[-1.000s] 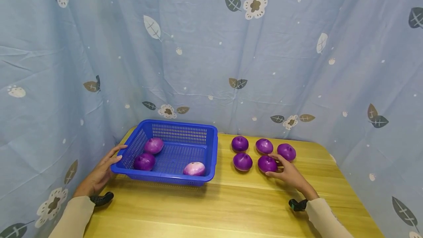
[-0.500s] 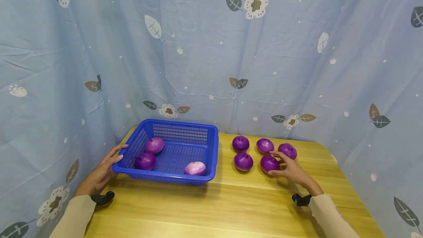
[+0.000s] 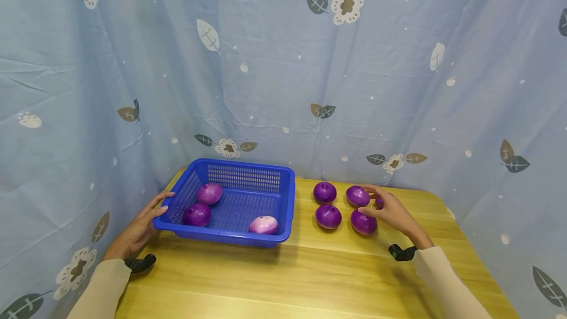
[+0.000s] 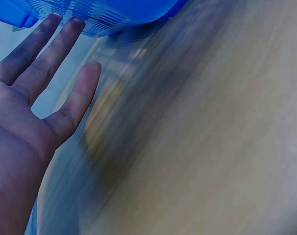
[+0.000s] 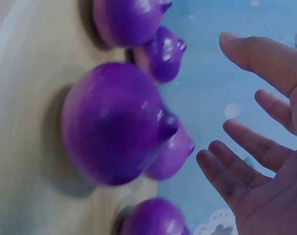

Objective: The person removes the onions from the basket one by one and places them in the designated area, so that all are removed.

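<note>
My right hand [image 3: 392, 211] hovers with spread fingers over a front purple onion [image 3: 364, 222]. That onion stands large in the right wrist view, apart from the fingertips [image 5: 205, 157]. Behind it sits another onion [image 3: 357, 196], while the hand mostly covers a third onion [image 3: 383, 202] to its right. Two more onions [image 3: 328, 216] stand to the left. At the far left, my left hand [image 3: 141, 223] rests against the side of a blue plastic basket [image 3: 221, 234]. Its extended fingers [image 4: 50, 61] reach the basket's mesh wall in the left wrist view.
Inside the basket lie two purple onions [image 3: 197, 214] on the left and a paler, streaked onion [image 3: 263, 225] at front right. The wooden table [image 3: 283, 279] ends at a patterned blue curtain [image 3: 266, 87] behind and on both sides.
My right hand has come off the front onion, which it had its fingers around, and risen above it. That onion has shifted slightly right. My left hand keeps its place at the basket.
</note>
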A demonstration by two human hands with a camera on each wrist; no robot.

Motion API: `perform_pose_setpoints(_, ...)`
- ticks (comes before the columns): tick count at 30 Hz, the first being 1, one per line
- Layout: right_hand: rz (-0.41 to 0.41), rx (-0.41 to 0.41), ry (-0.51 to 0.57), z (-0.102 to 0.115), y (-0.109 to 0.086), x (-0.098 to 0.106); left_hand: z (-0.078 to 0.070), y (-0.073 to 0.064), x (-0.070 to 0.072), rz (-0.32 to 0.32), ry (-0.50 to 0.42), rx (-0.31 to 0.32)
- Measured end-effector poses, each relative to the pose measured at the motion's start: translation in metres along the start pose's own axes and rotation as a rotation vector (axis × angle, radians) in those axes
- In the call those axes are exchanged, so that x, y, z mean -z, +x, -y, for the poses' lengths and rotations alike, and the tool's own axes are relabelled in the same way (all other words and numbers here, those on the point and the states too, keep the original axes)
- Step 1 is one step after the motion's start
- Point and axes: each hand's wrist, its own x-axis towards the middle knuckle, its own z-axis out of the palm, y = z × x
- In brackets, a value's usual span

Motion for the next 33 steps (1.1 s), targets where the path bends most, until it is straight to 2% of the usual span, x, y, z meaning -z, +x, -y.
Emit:
perform_pose_setpoints(8, 0.034, 0.039, 0.090, 0.029, 0.021, -0.009, 0.001, 0.001, 0.000, -0.012, 0.013, -0.008)
perform_pose_setpoints(19, 0.066, 0.182, 0.025, 0.069, 0.049, -0.028, 0.000, 0.001, -0.001, -0.010, 0.003, -0.008)
perform_pose_setpoints(25, 0.104, 0.250, 0.063, 0.091, 0.063, -0.046, 0.001, 0.000, -0.001, -0.024, -0.003, 0.013)
perform_pose_setpoints(33, 0.180, 0.342, 0.080, 0.119, 0.084, -0.078, 0.003, 0.001, -0.001, -0.009, -0.013, -0.018)
